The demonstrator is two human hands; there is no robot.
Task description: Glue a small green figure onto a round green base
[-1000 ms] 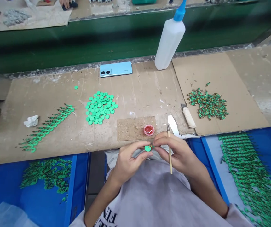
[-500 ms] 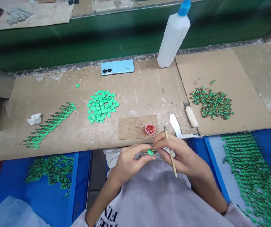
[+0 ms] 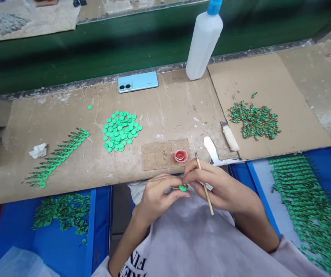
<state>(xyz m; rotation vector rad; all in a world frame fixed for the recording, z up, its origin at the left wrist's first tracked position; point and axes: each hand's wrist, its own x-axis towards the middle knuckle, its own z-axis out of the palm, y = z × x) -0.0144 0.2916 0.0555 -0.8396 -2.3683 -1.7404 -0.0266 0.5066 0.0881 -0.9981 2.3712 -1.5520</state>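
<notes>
Just off the table's front edge, my left hand (image 3: pixel 161 196) pinches a small green disc (image 3: pixel 183 188) between thumb and fingers. My right hand (image 3: pixel 211 184) meets it there, fingertips against a tiny green-and-gold piece at the disc, partly hidden by the fingers. A thin paintbrush (image 3: pixel 204 187) with a pale wooden handle is also held in my right hand, its bristles pointing up and away. Beyond my hands, a little cup of red liquid (image 3: pixel 181 156) sits on a brown board (image 3: pixel 156 157).
Loose green discs (image 3: pixel 121 130) lie in a pile, left of centre. A slanting row of assembled pieces (image 3: pixel 58 157) is farther left. Small green-gold parts (image 3: pixel 256 120) are heaped at right, near a wrapped-handle knife (image 3: pixel 230 137). A phone (image 3: pixel 138 82) and white bottle (image 3: pixel 203 44) stand behind.
The view has shifted slightly. Both hands stay together at the green disc, which now appears tilted more edge-on; the paintbrush remains in my right hand.
</notes>
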